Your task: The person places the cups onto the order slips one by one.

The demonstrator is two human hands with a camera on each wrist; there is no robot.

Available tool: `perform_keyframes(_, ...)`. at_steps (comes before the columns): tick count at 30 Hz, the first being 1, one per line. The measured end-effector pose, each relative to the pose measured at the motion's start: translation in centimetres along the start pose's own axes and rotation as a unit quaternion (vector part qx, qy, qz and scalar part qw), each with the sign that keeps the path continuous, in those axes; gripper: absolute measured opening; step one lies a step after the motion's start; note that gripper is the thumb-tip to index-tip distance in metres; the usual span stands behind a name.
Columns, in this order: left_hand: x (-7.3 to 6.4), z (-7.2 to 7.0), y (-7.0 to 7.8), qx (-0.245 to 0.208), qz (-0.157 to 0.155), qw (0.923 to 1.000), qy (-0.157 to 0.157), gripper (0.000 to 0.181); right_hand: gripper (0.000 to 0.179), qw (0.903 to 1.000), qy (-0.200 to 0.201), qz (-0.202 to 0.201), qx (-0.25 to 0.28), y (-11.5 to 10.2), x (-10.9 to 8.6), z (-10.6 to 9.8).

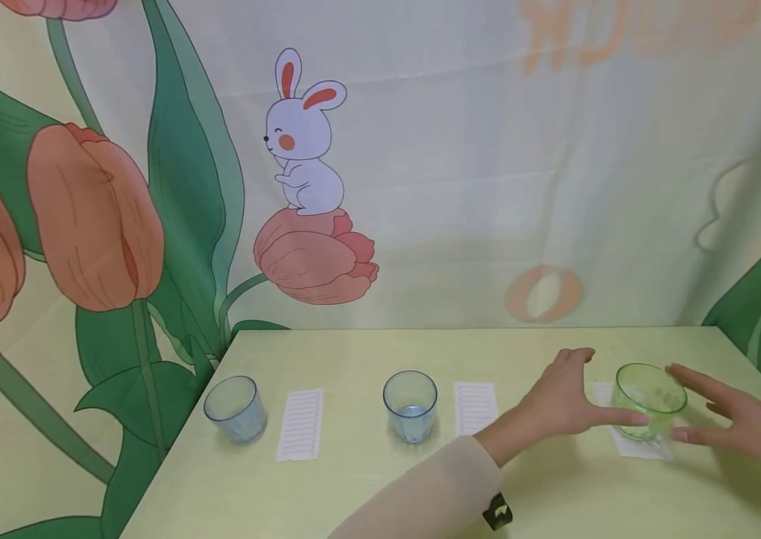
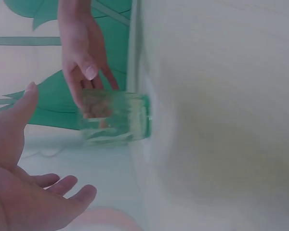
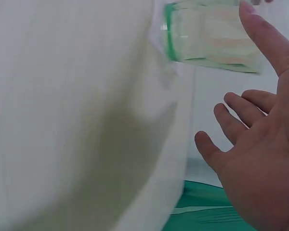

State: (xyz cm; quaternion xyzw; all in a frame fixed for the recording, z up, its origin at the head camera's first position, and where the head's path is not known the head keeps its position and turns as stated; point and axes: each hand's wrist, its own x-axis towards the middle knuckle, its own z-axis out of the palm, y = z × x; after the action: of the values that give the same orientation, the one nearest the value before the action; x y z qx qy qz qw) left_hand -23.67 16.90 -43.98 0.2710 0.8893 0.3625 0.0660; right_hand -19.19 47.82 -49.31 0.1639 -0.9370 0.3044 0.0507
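Note:
A green glass tumbler [image 1: 651,404] stands upright on a white paper slip [image 1: 643,449] at the table's right side. My left hand [image 1: 563,400] is at its left, thumb and fingers spread wide. From the right, my right hand [image 1: 744,427] reaches toward the tumbler with its fingers extended. The left wrist view shows a gap between my left hand [image 2: 33,178] and the green tumbler [image 2: 113,118]. In the right wrist view, my right hand [image 3: 260,130] is spread beside it. Whether the right fingertips touch the glass, I cannot tell.
Two bluish glass tumblers stand on the table, one [image 1: 237,410] at the left and one [image 1: 411,408] near the middle. Lined paper slips lie to the right of each, one [image 1: 301,424] at left and another [image 1: 477,408] partly behind my left forearm. A printed cloth [image 1: 434,187] hangs behind the table.

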Motion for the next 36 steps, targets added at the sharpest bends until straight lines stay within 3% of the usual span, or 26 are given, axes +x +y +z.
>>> perform_keyframes(8, -3.6, -6.9, -1.0, -0.018, 0.062, 0.9979, -0.009, 0.102, 0.102, 0.999, 0.034, -0.019, -0.021, -3.9, 0.8, -2.2)
perform_keyframes(14, -6.0, -12.3, -3.8, -0.035, 0.113, 0.9928, -0.016, 0.1, 0.091, 0.9985, 0.044, 0.008, -0.03, -8.6, 2.1, -2.5)
perform_keyframes(20, -8.1, -16.6, -6.7, -0.017, 0.115, 0.9932, -0.007, 0.104, 0.09, 0.9979, 0.047, -0.039, -0.021, -12.6, 3.6, -1.0)
perform_keyframes(28, -10.2, -20.3, -10.9, 0.025, 0.091, 0.9955, -0.001, 0.109, 0.092, 0.9948, 0.047, -0.089, -0.01, -17.0, 5.0, 1.0)
perform_keyframes(36, -11.8, -21.1, -14.3, 0.045, 0.062, 0.997, -0.011, 0.111, 0.085, 0.9954, 0.025, -0.09, -0.02, -18.7, 6.0, 4.2)
